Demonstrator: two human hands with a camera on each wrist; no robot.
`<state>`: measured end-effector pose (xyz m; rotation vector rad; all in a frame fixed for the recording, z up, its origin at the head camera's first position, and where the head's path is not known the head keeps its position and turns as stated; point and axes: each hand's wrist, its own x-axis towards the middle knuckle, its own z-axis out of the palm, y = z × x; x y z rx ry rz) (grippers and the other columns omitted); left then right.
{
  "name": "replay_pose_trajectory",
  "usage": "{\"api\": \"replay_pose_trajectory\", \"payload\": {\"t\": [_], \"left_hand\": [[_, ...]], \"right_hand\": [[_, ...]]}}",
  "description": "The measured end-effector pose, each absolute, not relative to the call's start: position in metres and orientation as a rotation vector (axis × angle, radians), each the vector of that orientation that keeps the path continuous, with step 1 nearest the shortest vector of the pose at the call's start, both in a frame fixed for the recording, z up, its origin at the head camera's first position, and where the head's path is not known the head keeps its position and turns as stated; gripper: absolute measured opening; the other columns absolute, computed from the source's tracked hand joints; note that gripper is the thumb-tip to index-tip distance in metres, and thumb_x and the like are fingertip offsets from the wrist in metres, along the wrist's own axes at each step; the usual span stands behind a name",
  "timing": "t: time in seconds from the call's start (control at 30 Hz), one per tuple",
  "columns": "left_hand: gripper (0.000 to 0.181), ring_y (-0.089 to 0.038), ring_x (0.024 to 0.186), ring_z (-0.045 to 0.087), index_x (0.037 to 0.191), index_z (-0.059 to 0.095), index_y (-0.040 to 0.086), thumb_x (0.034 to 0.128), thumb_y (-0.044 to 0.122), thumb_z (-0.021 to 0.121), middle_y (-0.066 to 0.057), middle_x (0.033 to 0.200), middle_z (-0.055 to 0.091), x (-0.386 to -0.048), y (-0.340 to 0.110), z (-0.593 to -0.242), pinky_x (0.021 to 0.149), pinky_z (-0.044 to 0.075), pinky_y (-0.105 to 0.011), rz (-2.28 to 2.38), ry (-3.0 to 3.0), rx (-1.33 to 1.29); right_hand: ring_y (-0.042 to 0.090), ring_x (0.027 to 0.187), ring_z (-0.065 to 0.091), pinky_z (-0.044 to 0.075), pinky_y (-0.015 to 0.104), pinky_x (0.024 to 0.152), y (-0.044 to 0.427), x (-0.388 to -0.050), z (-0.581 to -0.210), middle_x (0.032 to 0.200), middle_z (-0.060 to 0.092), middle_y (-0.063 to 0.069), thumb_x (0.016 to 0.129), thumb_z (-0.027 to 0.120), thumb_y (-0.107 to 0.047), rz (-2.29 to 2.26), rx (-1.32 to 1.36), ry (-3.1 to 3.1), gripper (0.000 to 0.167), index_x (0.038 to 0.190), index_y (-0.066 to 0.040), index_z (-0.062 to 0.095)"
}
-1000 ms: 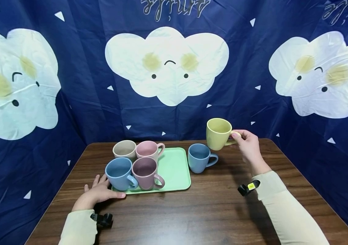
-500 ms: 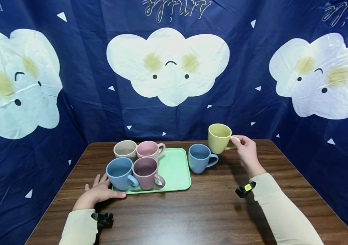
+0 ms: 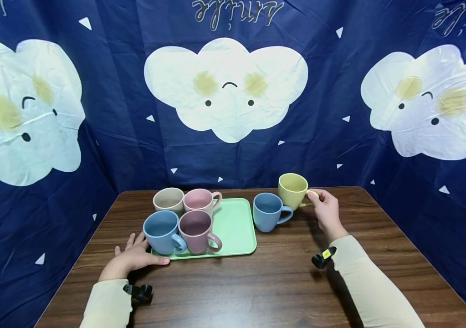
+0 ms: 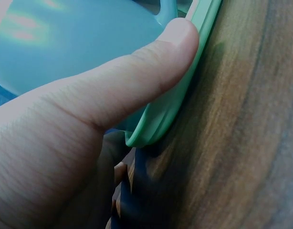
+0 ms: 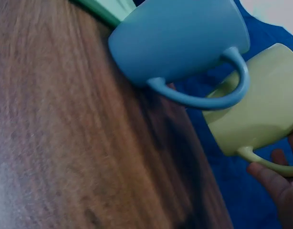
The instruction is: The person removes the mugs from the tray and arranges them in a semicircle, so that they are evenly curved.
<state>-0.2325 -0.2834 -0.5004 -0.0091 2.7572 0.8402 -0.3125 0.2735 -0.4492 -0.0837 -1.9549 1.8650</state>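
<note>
My right hand [image 3: 326, 210] pinches the handle of a yellow mug [image 3: 292, 191], behind and right of a blue mug [image 3: 266, 212] on the table. In the right wrist view the yellow mug [image 5: 258, 102] is upright relative to the blue one, and its base appears just off the tabletop. At the left, my left hand [image 3: 132, 258] rests against a green tray's [image 3: 233, 228] front-left corner, fingers spread and thumb along the rim, beside a lighter blue mug [image 3: 161, 232]. The left wrist view shows the thumb [image 4: 151, 67] lying across that rim.
Also standing on the tray are a beige mug [image 3: 168, 200], a pink mug [image 3: 198, 200] and a mauve mug [image 3: 195, 231], grouped on its left half. The wooden table [image 3: 233, 291] ends at a dark blue cloth backdrop [image 3: 233, 164].
The yellow mug has come down and slightly toward me, held by my right hand. My left hand and the other mugs have stayed in place.
</note>
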Motion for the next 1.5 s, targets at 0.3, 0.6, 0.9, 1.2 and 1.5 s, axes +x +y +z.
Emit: {"api": "replay_pose_trajectory", "payload": {"t": [0.3,0.6,0.9,1.2,1.5], "left_hand": [[0.14,-0.059,0.146,-0.011,0.153,0.027,-0.01,0.0578,0.077,0.081,-0.037,0.161,0.008,-0.234,-0.283,-0.501,0.098,-0.017,-0.083,0.815,2.758,-0.009],[0.141,-0.058,0.146,-0.011,0.153,0.027,-0.01,0.0579,0.078,0.08,-0.035,0.162,0.007,-0.232,-0.281,-0.499,0.098,-0.018,-0.083,0.809,2.752,-0.012],[0.14,-0.058,0.146,-0.012,0.154,0.027,-0.01,0.0586,0.078,0.08,-0.032,0.163,0.007,-0.233,-0.279,-0.498,0.098,-0.018,-0.083,0.812,2.743,-0.005],[0.14,-0.058,0.146,-0.012,0.154,0.027,-0.01,0.0581,0.077,0.081,-0.033,0.163,0.007,-0.234,-0.281,-0.499,0.098,-0.018,-0.083,0.821,2.747,-0.005],[0.14,-0.056,0.147,-0.014,0.156,0.026,-0.006,0.0582,0.078,0.08,-0.034,0.163,0.006,-0.233,-0.283,-0.496,0.099,-0.02,-0.081,0.828,2.746,-0.007]], "right_hand": [[0.009,0.084,0.071,0.061,0.037,0.079,0.272,-0.314,-0.467,0.097,0.073,0.012,0.099,0.062,-0.002,1.961,-0.13,-1.959,0.026,0.118,0.015,0.061],[0.02,0.087,0.072,0.061,0.041,0.079,0.268,-0.313,-0.476,0.098,0.072,0.011,0.1,0.061,-0.001,2.022,-0.145,-1.943,0.022,0.116,0.012,0.062],[0.026,0.092,0.071,0.061,0.043,0.08,0.266,-0.314,-0.481,0.084,0.068,-0.01,0.101,0.06,-0.003,2.017,-0.171,-1.979,0.026,0.121,0.014,0.06],[0.023,0.096,0.07,0.061,0.035,0.077,0.266,-0.316,-0.483,0.107,0.068,0.014,0.102,0.059,-0.007,2.054,-0.172,-2.005,0.029,0.124,0.012,0.058],[0.016,0.099,0.066,0.055,0.027,0.082,0.268,-0.316,-0.477,0.094,0.071,-0.008,0.105,0.057,-0.018,2.007,-0.16,-2.019,0.032,0.121,0.01,0.062]]}}
